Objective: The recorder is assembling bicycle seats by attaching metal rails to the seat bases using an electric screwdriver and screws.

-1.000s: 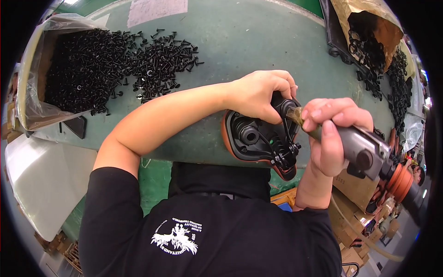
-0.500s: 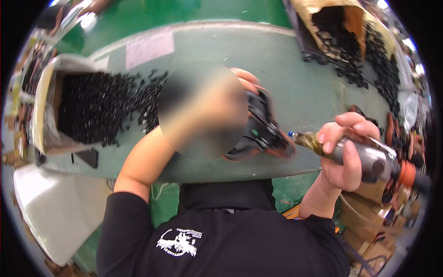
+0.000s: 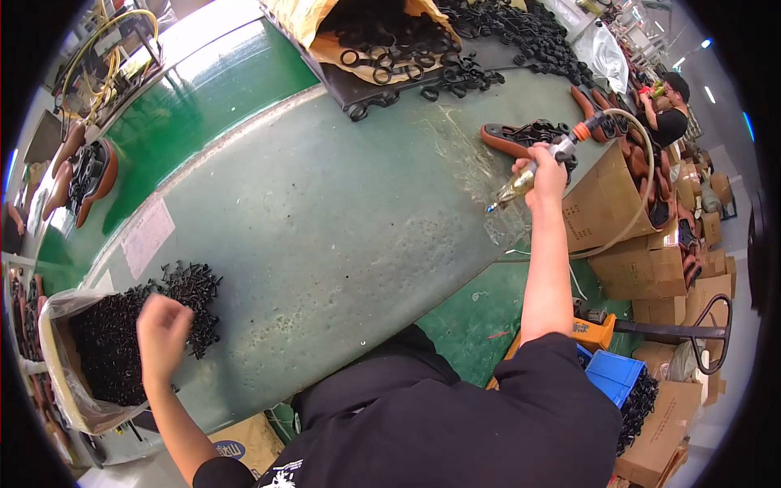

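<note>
My right hand [image 3: 543,175] is wrapped round a pneumatic screwdriver [image 3: 514,189], its blue-tipped bit pointing down-left above the bench. Just beyond that hand lies an upturned saddle [image 3: 506,140], brown with black fittings underneath. At the left, my left hand [image 3: 165,325] hovers over or touches a heap of small black screws [image 3: 195,285]; its fingers are curled together and a little blurred. Whether screws are pinched in them is hidden. The screws spill from a plastic-lined box [image 3: 61,366] lying on its side.
An open paper bag [image 3: 305,24] at the back spills black rings [image 3: 382,61] over the green bench [image 3: 325,228]. A hose [image 3: 643,220] loops from the screwdriver past a carton [image 3: 602,195] of saddles. A blue bin [image 3: 612,376] stands lower right. Another person [image 3: 671,106] works far right.
My left hand has left the black and orange piece at the middle and moved left to the screws. The screwdriver stays in my right hand. The view has turned and shifted.
</note>
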A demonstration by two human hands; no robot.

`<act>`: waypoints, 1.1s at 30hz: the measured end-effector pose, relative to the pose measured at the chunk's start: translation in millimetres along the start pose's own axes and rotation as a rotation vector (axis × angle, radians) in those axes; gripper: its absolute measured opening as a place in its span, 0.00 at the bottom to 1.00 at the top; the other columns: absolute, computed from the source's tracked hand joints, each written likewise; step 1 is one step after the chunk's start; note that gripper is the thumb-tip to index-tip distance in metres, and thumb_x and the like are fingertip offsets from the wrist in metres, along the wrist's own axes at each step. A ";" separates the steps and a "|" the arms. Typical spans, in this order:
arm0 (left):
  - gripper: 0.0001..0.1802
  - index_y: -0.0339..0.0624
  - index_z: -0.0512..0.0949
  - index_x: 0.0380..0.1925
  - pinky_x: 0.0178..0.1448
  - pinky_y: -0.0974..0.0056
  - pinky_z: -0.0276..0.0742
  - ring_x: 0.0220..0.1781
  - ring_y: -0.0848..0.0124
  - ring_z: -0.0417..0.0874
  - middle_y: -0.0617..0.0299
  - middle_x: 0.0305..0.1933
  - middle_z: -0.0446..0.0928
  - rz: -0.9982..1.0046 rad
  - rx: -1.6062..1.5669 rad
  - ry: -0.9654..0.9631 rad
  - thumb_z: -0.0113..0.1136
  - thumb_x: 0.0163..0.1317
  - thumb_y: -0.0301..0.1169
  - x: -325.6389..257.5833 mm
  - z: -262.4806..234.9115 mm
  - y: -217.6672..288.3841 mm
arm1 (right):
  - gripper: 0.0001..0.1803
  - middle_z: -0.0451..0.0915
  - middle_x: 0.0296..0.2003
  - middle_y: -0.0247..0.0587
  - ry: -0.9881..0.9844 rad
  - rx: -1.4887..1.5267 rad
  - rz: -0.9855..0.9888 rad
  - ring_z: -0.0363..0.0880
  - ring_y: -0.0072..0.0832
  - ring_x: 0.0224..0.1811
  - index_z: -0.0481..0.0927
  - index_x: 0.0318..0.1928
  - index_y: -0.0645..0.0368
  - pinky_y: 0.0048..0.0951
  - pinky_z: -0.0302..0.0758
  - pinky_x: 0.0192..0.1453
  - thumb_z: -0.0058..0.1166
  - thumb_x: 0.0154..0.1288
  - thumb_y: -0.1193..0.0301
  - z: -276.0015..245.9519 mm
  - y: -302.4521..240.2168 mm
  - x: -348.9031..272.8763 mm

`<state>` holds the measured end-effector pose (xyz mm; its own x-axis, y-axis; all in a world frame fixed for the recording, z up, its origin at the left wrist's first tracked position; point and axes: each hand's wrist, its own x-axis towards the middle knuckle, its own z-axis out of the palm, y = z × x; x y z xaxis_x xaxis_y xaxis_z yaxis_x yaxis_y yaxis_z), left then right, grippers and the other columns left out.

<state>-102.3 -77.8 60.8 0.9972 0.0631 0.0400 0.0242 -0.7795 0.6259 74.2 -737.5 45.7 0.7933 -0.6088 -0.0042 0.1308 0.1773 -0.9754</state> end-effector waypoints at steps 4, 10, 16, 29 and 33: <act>0.14 0.36 0.80 0.40 0.44 0.54 0.79 0.38 0.55 0.82 0.52 0.36 0.78 0.066 0.296 -0.050 0.75 0.57 0.26 -29.9 35.2 6.4 | 0.08 0.78 0.25 0.41 -0.108 -0.027 0.120 0.82 0.36 0.22 0.75 0.43 0.59 0.41 0.83 0.28 0.59 0.65 0.75 11.1 18.9 35.8; 0.09 0.37 0.81 0.40 0.48 0.50 0.79 0.44 0.49 0.82 0.52 0.39 0.79 0.157 0.360 0.118 0.70 0.61 0.24 -33.5 68.1 -8.1 | 0.09 0.82 0.57 0.54 -0.421 0.013 0.261 0.83 0.38 0.21 0.78 0.41 0.63 0.40 0.82 0.26 0.56 0.59 0.78 45.3 27.2 -60.4; 0.08 0.38 0.83 0.39 0.49 0.51 0.79 0.44 0.51 0.82 0.53 0.39 0.78 0.197 0.296 0.213 0.70 0.60 0.24 -20.5 74.7 1.9 | 0.14 0.82 0.60 0.62 -1.042 -0.063 0.569 0.86 0.32 0.24 0.75 0.42 0.64 0.34 0.83 0.32 0.58 0.53 0.82 63.9 17.9 -186.6; 0.05 0.35 0.78 0.43 0.60 0.60 0.80 0.53 0.63 0.84 0.52 0.56 0.83 0.169 -0.344 0.550 0.60 0.70 0.18 -41.0 88.8 11.2 | 0.15 0.86 0.54 0.56 -1.213 -0.126 0.310 0.87 0.25 0.38 0.78 0.46 0.61 0.29 0.82 0.42 0.62 0.59 0.82 75.0 -74.6 -232.3; 0.07 0.33 0.79 0.50 0.51 0.61 0.85 0.43 0.66 0.86 0.51 0.48 0.84 -0.018 -1.266 0.179 0.59 0.74 0.18 -64.5 86.5 64.1 | 0.21 0.82 0.50 0.63 -1.220 0.521 0.020 0.85 0.34 0.34 0.70 0.54 0.59 0.35 0.85 0.42 0.64 0.65 0.83 110.2 -81.4 -272.7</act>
<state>-159.0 -185.7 31.0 0.9716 0.2272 0.0659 -0.1448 0.3507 0.9252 -87.2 -500.7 150.5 0.7841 0.4291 0.4484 0.1067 0.6185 -0.7785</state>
